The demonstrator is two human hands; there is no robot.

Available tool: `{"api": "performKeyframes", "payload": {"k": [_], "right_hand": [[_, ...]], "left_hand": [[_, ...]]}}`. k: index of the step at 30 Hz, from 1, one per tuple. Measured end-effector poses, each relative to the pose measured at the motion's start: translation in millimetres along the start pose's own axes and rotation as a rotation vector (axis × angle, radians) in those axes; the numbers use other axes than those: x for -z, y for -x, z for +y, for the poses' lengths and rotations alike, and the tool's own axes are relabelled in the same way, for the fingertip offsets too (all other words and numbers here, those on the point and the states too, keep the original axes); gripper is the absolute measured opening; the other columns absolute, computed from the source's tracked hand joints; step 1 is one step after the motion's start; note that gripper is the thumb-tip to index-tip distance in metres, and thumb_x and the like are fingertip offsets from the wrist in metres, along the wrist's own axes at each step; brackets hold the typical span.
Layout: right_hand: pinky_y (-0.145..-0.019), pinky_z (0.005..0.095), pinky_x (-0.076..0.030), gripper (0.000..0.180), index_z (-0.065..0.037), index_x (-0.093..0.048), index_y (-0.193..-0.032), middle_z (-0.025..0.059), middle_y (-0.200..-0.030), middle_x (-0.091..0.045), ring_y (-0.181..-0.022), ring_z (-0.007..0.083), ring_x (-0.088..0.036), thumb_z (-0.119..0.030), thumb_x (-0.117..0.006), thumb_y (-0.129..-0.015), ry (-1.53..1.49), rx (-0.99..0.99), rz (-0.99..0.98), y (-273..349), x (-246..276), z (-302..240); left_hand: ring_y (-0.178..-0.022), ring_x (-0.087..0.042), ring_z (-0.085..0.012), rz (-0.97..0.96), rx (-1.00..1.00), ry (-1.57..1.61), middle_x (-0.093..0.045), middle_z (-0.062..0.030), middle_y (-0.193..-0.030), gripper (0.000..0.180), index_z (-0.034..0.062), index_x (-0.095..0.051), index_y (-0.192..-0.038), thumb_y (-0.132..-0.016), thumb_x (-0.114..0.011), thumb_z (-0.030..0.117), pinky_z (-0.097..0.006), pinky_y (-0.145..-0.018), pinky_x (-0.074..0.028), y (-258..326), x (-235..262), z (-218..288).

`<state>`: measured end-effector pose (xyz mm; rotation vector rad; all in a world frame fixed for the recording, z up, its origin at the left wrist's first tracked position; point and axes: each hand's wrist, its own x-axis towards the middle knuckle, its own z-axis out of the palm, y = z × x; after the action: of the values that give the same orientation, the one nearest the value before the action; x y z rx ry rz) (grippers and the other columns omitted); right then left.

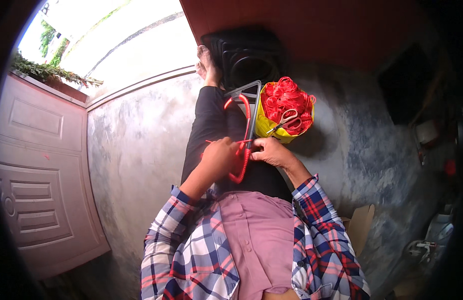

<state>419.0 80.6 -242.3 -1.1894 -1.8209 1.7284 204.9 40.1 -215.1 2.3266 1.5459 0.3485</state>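
Head view: a red cord (pixel 244 150) is pinched taut by the closed left hand (pixel 220 157) and right hand (pixel 272 151) against a dark metal frame (pixel 252 117) propped over the lap, just beside it a yellow bag (pixel 265 126) of red cord with scissors (pixel 286 120) kept within reach.
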Motion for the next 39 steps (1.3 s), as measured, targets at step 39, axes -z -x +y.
{"api": "performKeyframes", "payload": {"k": [39], "right_hand": [[-0.058,0.0258,-0.044,0.016,-0.005,-0.058,-0.079,-0.0012,-0.066,-0.055,-0.061,0.0089,-0.054,-0.016,-0.064,-0.090,-0.424,0.032,0.206,42.1,-12.6,-23.7]], "left_hand": [[-0.073,-0.051,-0.0101,-0.111,0.617,1.523,-0.056,0.0002,-0.081,0.019,0.0064,-0.056,-0.102,-0.085,-0.051,0.011,-0.023,-0.069,-0.040,-21.5,-62.1,-0.9]]}}
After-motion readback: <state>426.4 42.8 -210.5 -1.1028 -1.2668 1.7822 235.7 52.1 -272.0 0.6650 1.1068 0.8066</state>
